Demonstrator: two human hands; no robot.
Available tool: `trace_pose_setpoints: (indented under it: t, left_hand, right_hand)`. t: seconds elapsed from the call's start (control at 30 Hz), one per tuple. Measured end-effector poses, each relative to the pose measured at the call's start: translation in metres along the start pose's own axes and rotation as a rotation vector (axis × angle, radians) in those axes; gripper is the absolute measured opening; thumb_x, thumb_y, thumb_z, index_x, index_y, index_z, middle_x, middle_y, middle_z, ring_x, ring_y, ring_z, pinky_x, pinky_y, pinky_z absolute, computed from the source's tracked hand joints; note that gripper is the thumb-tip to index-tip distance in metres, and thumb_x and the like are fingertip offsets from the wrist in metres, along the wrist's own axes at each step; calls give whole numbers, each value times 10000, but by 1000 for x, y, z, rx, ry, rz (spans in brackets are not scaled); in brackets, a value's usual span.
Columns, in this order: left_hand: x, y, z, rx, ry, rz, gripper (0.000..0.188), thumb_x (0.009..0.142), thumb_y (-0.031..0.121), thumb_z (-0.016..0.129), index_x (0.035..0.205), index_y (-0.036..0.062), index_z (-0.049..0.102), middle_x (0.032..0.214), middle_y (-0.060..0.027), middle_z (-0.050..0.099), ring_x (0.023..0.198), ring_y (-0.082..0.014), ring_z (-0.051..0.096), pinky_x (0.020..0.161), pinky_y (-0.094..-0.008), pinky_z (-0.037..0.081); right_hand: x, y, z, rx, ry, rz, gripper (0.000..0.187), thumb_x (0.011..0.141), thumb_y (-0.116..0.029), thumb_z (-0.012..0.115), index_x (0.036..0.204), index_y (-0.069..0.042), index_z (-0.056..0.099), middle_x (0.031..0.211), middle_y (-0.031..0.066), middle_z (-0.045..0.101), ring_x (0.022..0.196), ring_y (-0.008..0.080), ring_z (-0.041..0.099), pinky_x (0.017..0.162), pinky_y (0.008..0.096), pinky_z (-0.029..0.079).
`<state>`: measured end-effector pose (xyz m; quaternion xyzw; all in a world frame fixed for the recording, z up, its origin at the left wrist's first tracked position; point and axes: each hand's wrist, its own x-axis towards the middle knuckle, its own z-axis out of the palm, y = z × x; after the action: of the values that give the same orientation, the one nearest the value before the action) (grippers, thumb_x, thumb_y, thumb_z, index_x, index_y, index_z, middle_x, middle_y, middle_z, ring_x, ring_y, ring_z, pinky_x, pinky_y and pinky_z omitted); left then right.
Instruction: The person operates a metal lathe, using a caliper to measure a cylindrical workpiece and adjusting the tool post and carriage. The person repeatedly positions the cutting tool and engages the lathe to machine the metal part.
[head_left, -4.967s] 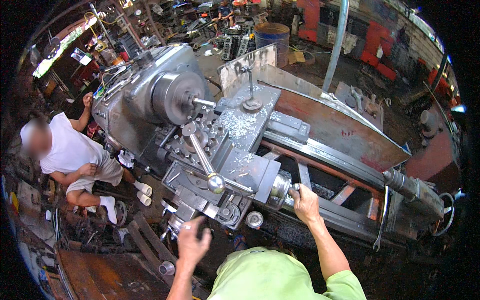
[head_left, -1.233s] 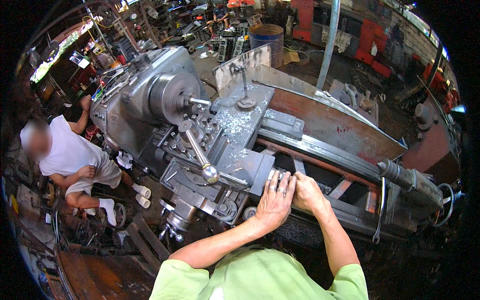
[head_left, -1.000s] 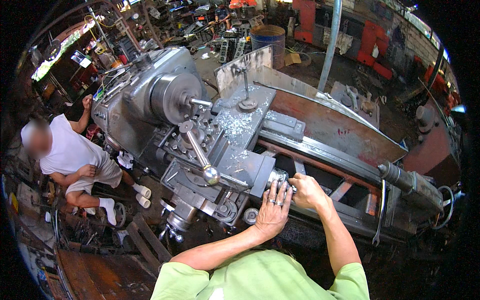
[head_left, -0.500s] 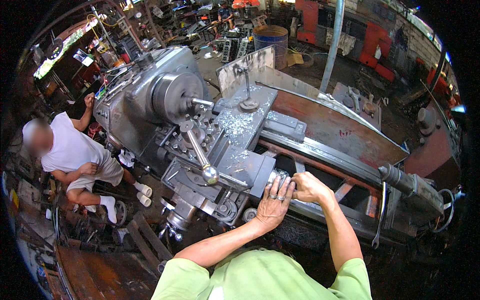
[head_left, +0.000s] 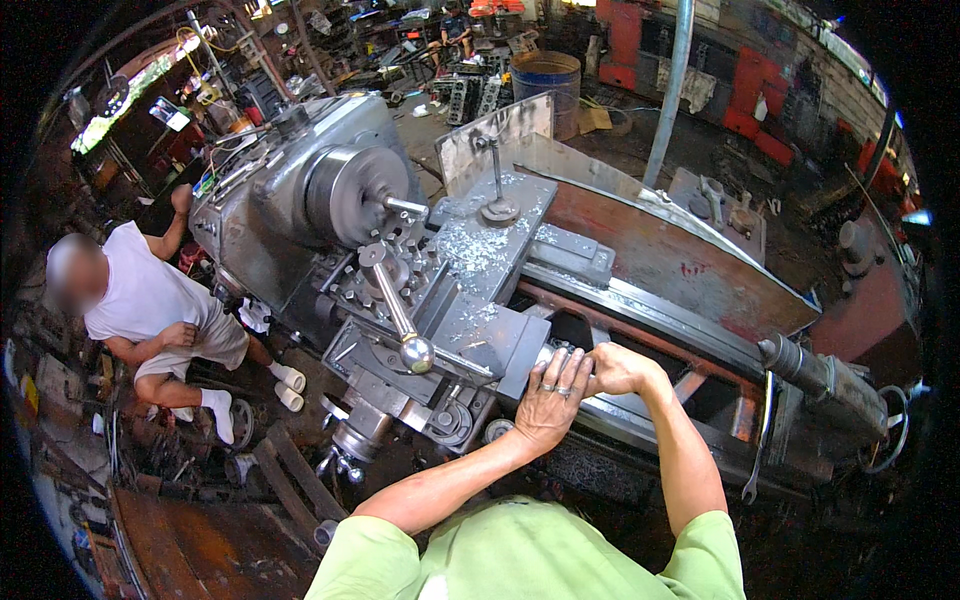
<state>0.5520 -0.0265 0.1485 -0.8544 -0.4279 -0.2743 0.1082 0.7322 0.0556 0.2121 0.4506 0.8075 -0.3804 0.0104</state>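
Metal dial (head_left: 547,352) sits at grey slide's (head_left: 508,338) right end, mostly covered; its axis seems to run rightward, in line with slide. Left hand (head_left: 552,392) nearer: fingers side by side, laid over it, dial under and just beyond the tips; grip unclear. Right hand (head_left: 622,372) just right, fingers curled, dial to their left; can't tell what they close on.

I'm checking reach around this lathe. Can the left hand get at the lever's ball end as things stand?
Likely yes, if lifted away: the left hand is at the end of the metal slide, beside the right hand, and the ball end stands uncovered farther left.
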Motion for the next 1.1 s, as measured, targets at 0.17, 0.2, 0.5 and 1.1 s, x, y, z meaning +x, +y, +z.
trace_pose_setpoints:
  t: [0.17,0.2,0.5,1.1]
  left_hand:
    - [3,-1,6,48,55,-2,731,796,109,654,1470,7,391,1501,-167,423,1402,-345,377,1090,-508,327]
    - [3,-1,7,61,71,-2,720,801,107,647,1468,12,393,1493,-165,431,1397,-341,384,1086,-508,331]
    - [13,-1,3,89,18,-5,636,861,157,597,1451,22,399,1378,-160,499,1308,-347,453,1052,-532,352]
    - [40,-10,-19,165,-173,105,531,863,162,569,1334,-66,483,1122,-185,597,1093,-335,566,1037,-494,394]
  right_hand:
    - [6,6,-1,79,-55,20,310,724,-232,787,822,49,702,745,231,688,692,279,672,681,419,516]
    - [7,8,-1,110,-69,32,302,725,-227,785,822,48,705,744,224,693,692,261,671,677,416,514]
    - [18,20,-2,310,-165,-18,272,716,-242,782,822,8,770,756,134,747,653,191,667,640,342,531]
    - [36,50,4,642,-340,-101,227,749,-151,759,862,46,755,777,130,746,701,201,704,706,342,574]
